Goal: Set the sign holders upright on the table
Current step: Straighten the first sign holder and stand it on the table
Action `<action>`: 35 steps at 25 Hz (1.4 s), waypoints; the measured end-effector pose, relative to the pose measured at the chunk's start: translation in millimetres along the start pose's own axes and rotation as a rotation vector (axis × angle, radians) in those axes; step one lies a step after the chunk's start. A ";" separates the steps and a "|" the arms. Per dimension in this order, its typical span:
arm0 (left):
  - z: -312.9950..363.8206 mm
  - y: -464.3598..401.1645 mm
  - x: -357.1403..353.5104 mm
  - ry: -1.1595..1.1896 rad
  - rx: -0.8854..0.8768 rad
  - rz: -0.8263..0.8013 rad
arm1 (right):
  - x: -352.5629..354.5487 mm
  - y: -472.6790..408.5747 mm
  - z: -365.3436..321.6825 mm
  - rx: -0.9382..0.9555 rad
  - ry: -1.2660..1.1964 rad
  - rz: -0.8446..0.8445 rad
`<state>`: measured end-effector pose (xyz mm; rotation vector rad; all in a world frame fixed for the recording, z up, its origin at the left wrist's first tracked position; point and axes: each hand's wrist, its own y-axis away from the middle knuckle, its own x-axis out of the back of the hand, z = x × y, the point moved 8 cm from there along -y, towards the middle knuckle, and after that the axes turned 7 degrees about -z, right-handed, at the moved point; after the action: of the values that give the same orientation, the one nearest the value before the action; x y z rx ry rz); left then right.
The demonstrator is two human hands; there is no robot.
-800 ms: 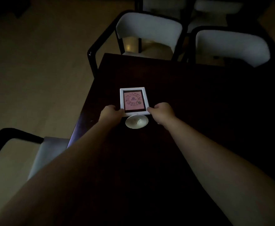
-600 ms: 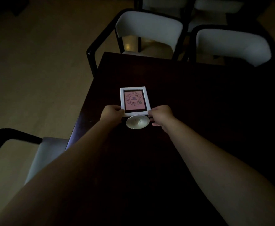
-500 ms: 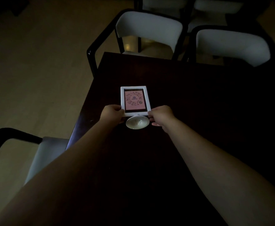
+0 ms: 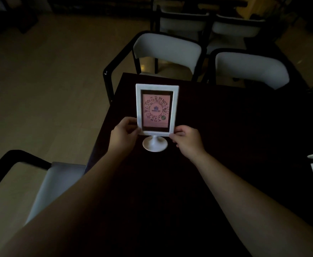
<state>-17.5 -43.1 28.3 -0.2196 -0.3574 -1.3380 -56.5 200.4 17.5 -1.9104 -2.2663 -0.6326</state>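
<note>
White sign holder [image 4: 157, 110] stands with long axis vertical, round foot on the dark table [image 4: 235, 127]; I pinch its 2 lower corners, left hand [image 4: 124, 133] and right hand [image 4: 187, 140] equally near.

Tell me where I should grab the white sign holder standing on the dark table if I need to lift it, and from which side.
Grip the sign holder by the lower side edges of its flat frame, coming in from both sides, as the left hand and right hand do now. The thin stem and round base probably give poorer control.
</note>
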 end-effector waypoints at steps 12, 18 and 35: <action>-35.0 48.4 -19.2 -0.040 -0.029 -0.066 | -13.4 36.6 54.7 0.013 0.079 0.046; -39.4 50.1 -27.9 -0.048 0.008 -0.093 | -11.5 38.5 65.0 -0.027 0.058 0.051; -65.0 107.7 -99.0 -1.085 -0.185 -0.454 | -67.7 89.8 69.6 0.269 0.961 -0.130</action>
<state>77.0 47.4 -63.8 -1.0831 -1.2467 -1.6016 56.1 175.7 -47.3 -0.9884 -1.7092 -0.9340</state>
